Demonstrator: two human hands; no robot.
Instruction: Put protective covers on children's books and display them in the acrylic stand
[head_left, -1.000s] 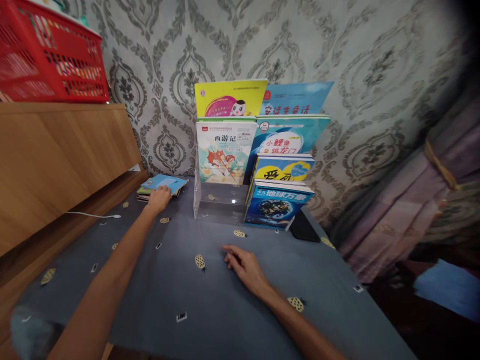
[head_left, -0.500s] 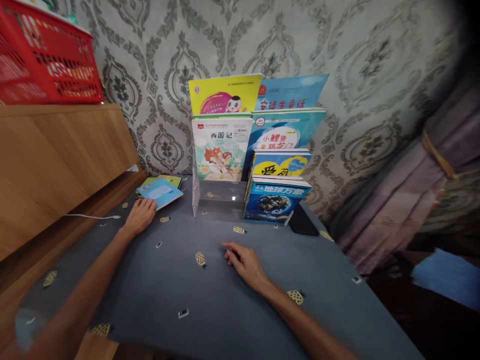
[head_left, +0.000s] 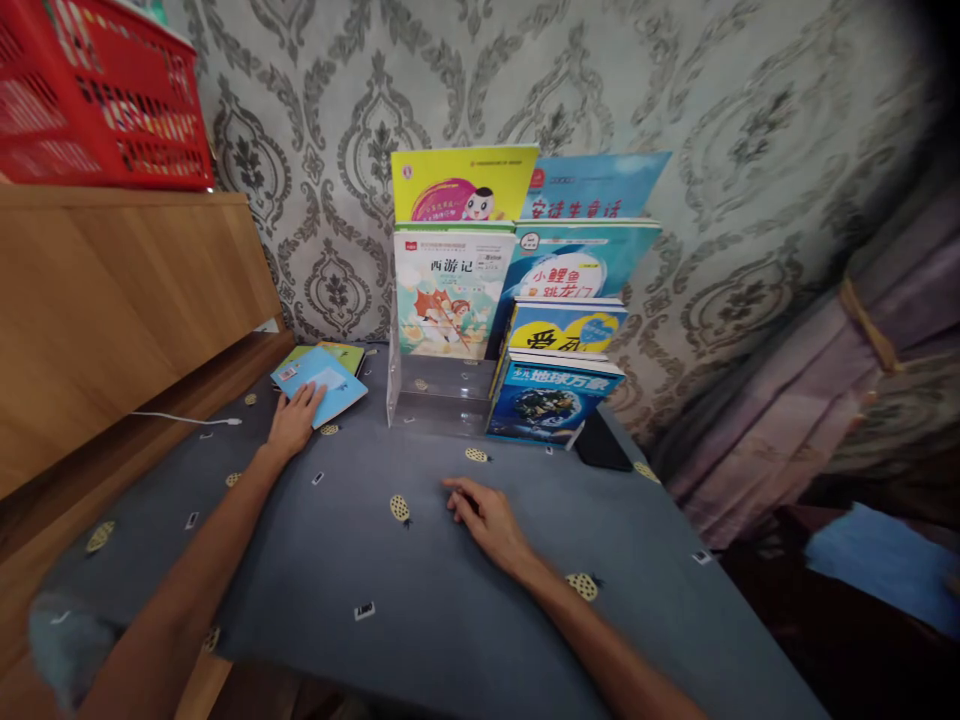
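My left hand (head_left: 296,418) rests on a light blue book (head_left: 315,372), its fingers stretched over the near part of the cover and the thumb by the left edge. That book lies askew on top of a yellow-green one (head_left: 346,354) at the back left of the table. My right hand (head_left: 484,515) hovers over or lies on the cloth in front of the clear book rack (head_left: 439,412); its index finger points left, the other fingers are loosely bent, and nothing is in it. The rack holds a white storybook (head_left: 454,300) on the left and a dark blue globe-cover book (head_left: 551,405) at front right.
Behind these stand a yellow book (head_left: 465,180) and several blue ones. A black flat device (head_left: 604,445) lies right of the rack. A white cable (head_left: 187,418) comes from the wooden cabinet (head_left: 135,300) at left, topped by a red basket (head_left: 142,110). A curtain (head_left: 780,400) hangs right.
My left hand has moved forward and right, from the edge of the light blue book onto its cover. That book has shifted slightly nearer. My right hand stays nearly the same.
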